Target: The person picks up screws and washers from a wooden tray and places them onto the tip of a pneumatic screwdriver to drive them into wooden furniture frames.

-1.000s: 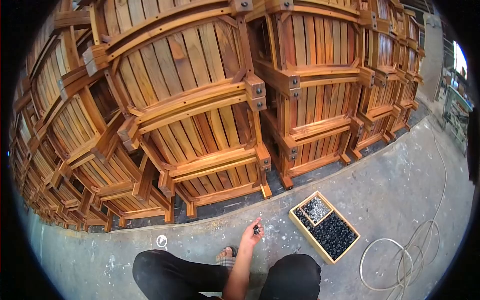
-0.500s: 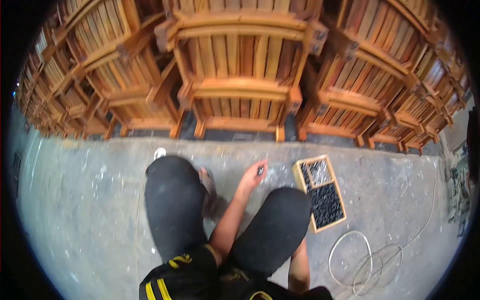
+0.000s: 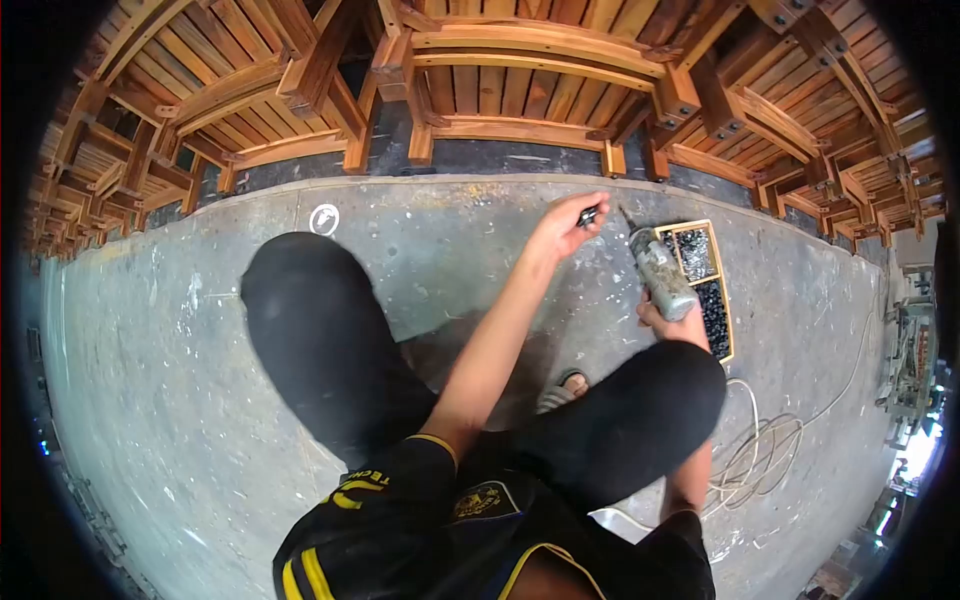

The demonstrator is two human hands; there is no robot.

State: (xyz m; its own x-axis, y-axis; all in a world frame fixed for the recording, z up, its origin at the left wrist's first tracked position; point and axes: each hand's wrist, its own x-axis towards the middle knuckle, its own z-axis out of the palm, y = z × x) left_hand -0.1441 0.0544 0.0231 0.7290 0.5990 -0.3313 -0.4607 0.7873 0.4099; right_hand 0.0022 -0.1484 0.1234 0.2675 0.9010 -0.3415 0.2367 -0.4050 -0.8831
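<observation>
My left hand (image 3: 572,226) reaches out over the floor, its fingers closed on small black pieces (image 3: 588,215) whose exact kind is too small to make out. In my right hand (image 3: 670,322) is a grey power drill (image 3: 660,268), its bit pointing up and left toward the left hand. Part of the grip is hidden by the fingers and the knee. Just beyond the drill lies a shallow wooden box (image 3: 722,290). Its larger compartment holds many black pieces (image 3: 713,312), the smaller one shiny small pieces (image 3: 694,250).
Wooden slatted furniture frames (image 3: 530,55) stand stacked in a row along the far side. A pale hose or cable (image 3: 765,450) lies coiled on the concrete floor (image 3: 180,350) at right. My knees (image 3: 305,310) frame the near area, with a sandalled foot (image 3: 572,383) between them.
My right hand has come up from beside the knee with the drill in it. The left hand has moved forward and right, still holding black pieces. The view has shifted.
</observation>
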